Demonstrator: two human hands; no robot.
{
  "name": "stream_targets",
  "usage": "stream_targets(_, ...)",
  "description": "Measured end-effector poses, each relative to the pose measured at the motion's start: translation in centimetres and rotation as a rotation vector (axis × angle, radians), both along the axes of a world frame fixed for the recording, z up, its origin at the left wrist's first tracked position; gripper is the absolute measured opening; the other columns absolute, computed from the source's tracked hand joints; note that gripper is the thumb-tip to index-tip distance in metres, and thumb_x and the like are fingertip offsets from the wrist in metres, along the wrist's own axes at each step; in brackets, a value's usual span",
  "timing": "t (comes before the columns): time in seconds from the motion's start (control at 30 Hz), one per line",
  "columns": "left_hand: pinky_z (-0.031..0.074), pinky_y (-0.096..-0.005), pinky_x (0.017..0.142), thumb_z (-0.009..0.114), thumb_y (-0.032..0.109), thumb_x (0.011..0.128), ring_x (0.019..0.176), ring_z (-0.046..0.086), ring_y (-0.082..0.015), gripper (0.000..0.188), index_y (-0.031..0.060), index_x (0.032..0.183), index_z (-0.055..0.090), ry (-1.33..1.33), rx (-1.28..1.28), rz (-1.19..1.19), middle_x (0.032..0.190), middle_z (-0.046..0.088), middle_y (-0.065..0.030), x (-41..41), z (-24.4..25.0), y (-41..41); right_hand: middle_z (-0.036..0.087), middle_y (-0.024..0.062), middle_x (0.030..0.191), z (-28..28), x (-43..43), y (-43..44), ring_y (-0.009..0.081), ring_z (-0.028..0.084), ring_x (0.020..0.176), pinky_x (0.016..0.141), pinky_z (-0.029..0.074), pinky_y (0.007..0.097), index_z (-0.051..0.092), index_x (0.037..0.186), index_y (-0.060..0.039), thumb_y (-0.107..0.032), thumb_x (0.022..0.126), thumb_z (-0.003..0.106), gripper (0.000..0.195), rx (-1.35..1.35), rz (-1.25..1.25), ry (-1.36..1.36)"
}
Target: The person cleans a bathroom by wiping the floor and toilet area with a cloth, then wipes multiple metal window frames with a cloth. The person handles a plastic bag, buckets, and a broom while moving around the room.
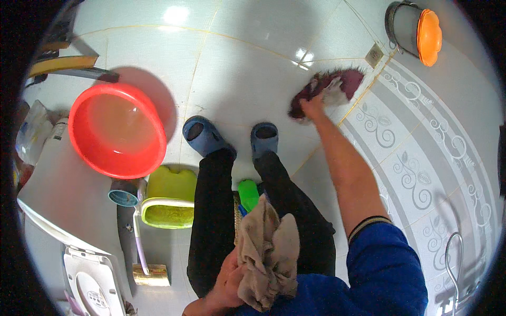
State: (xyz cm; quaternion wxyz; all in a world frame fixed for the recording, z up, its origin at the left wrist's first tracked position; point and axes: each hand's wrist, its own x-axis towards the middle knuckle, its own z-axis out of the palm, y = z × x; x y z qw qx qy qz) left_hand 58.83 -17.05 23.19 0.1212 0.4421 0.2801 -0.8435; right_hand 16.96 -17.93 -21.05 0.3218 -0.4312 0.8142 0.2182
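Observation:
My left hand (228, 278) grips a crumpled beige cloth (269, 252) in front of my body, above my thighs. My right arm reaches out to the floor by the wall. There, my right hand (312, 107) holds the near end of a dark maroon cloth (352, 82) that has shaggy edges and a pale grey patch. Some of its outline is blurred. My fingertips are partly hidden in its folds. Below the beige cloth, between my legs, the green end of an object (248, 194) shows; the rest is covered.
A red basin (156, 152) of cloudy water stands left of my blue clogs (203, 136). Beside it are a lime-green plastic container (170, 179), a teal-rimmed pot (123, 197) and a white toilet (75, 205). A floor drain (374, 55) and a dark bucket (406, 29) lie beyond the maroon cloth.

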Motion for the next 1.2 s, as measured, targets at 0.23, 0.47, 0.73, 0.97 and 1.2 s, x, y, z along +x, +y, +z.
stream_targets(0.23,0.041,-0.0395,0.112,0.046,0.032,0.102,0.131,0.053,-0.0265,0.063,-0.0024,0.153,0.035,-0.122,0.01,0.029,0.142,0.054,-0.0164,-0.4,0.8,-2.0,0.021,0.0496,0.15,7.3,27.2,0.6,0.0589,0.04,0.132,0.111,0.038,0.0598,0.017,0.16,-0.0025,-0.02,0.087,0.067,0.09,0.129,0.185,-0.316)
stream_targets(0.47,0.041,-0.0392,0.111,0.045,0.035,0.103,0.131,0.054,-0.026,0.064,-0.0027,0.154,0.034,-0.24,-0.034,0.147,0.145,0.053,-0.0176,0.0,-0.3,-3.0,0.046,0.0299,0.142,6.3,38.8,-4.8,0.0508,0.056,0.116,0.09,0.056,0.0533,0.064,0.129,-0.0105,-0.016,0.091,0.063,0.038,-0.393,0.754,-0.6)
stream_targets(0.73,0.052,-0.037,0.095,0.04,0.046,0.107,0.109,0.065,-0.0255,0.06,0.0003,0.144,0.05,-0.449,-0.198,0.181,0.122,0.066,-0.0145,-1.7,-3.0,-1.7,0.063,0.0249,0.115,17.2,34.7,-12.4,0.0461,0.06,0.11,0.096,0.05,0.0526,0.066,0.116,-0.0039,-0.007,0.084,0.059,0.032,-0.113,0.592,-0.736)
stream_targets(0.97,0.05,-0.0387,0.093,0.039,0.039,0.108,0.108,0.063,-0.025,0.051,0.0001,0.137,0.053,-0.605,-0.175,0.387,0.123,0.063,-0.0162,-3.7,0.4,5.9,0.065,0.0271,0.109,37.5,30.7,-13.1,0.0482,0.061,0.107,0.094,0.049,0.0537,0.062,0.113,0.0007,-0.011,0.083,0.061,0.032,-0.007,0.546,-0.678)
stream_targets(1.2,0.046,-0.0397,0.102,0.039,0.038,0.107,0.117,0.06,-0.03,0.053,-0.0014,0.141,0.052,-0.511,-0.111,0.4,0.129,0.063,-0.0176,-2.3,12.7,8.5,0.067,0.0262,0.11,55.7,30.1,-15.3,0.0428,0.065,0.106,0.094,0.05,0.0462,0.062,0.118,0.0016,-0.006,0.086,0.058,0.033,0.041,0.642,-0.656)
